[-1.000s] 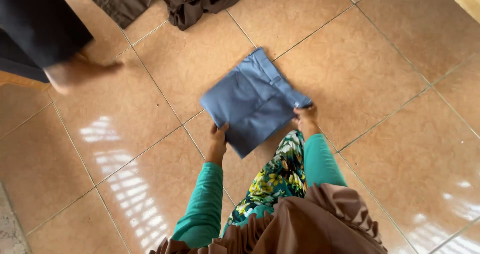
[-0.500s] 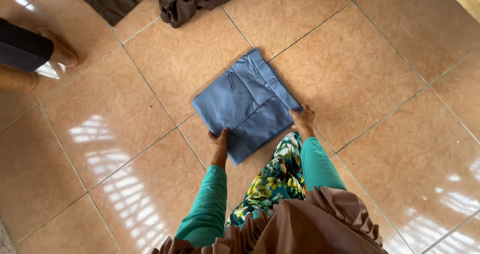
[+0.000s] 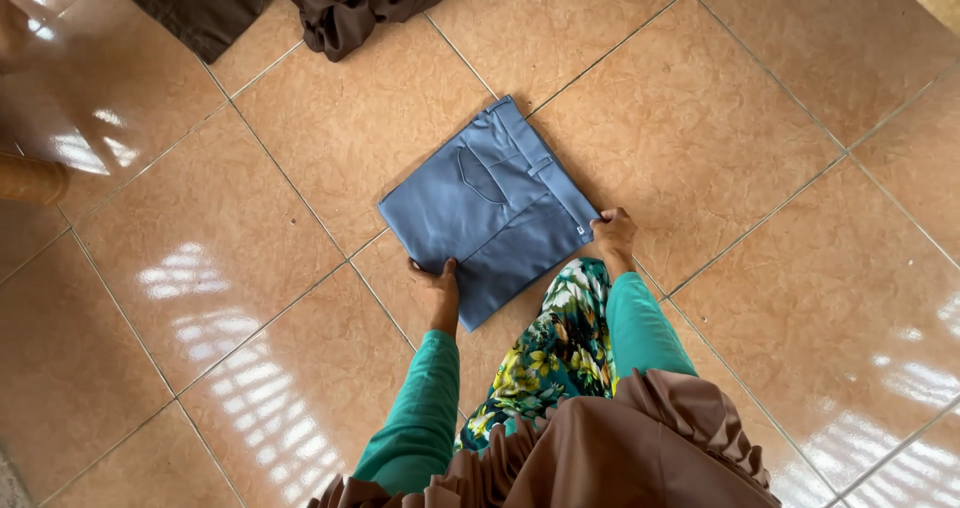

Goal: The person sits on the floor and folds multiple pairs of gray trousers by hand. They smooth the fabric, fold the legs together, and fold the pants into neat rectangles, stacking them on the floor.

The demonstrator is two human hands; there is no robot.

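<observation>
Flattened since earlier, the folded blue trousers (image 3: pixel 490 208) are pinned to the floor (image 3: pixel 250 268) at near corners by left hand (image 3: pixel 440 273) and right hand (image 3: pixel 613 236), each grip closed on cloth.

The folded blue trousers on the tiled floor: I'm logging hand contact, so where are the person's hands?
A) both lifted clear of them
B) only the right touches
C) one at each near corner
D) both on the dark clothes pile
C: the left hand and right hand each grip a near corner of the folded blue trousers, which lie flat on the tiled floor.
</observation>
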